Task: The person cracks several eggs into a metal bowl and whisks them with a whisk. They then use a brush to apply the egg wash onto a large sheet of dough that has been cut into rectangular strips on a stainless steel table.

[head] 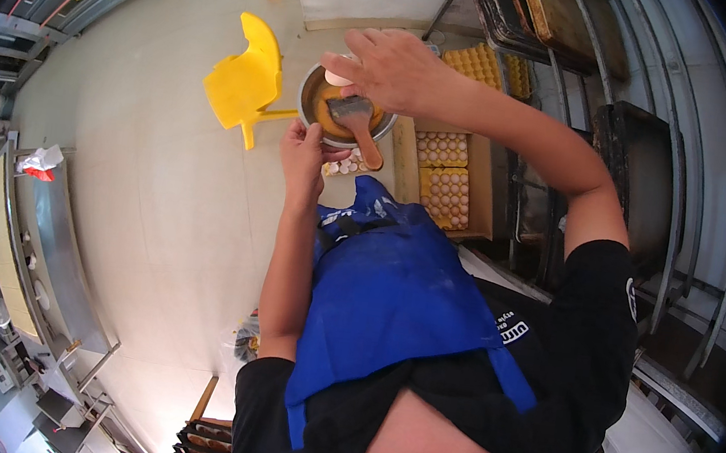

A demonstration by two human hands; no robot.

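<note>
My right hand (397, 73) is over a metal bowl (306, 96), its fingers around a pale egg (337, 79) at the far side. Yellow-orange liquid that looks like beaten egg (319, 95) lies inside the bowl. A flat brush (360, 123) with a wooden handle leans across the near rim, its dark bristles toward the liquid. My left hand (304, 156) grips the bowl's near left edge, thumb up at the rim and fingers below. Under the bowl, a tray of eggshells (346, 167) shows in part.
To the right, a cardboard box (484, 197) holds egg trays full of eggs (445, 195). Behind it are yellow egg trays (472, 63). A metal rack with dark baking pans (633, 183) stands close by my right arm. Left of the bowl is a yellow plastic chair (248, 82).
</note>
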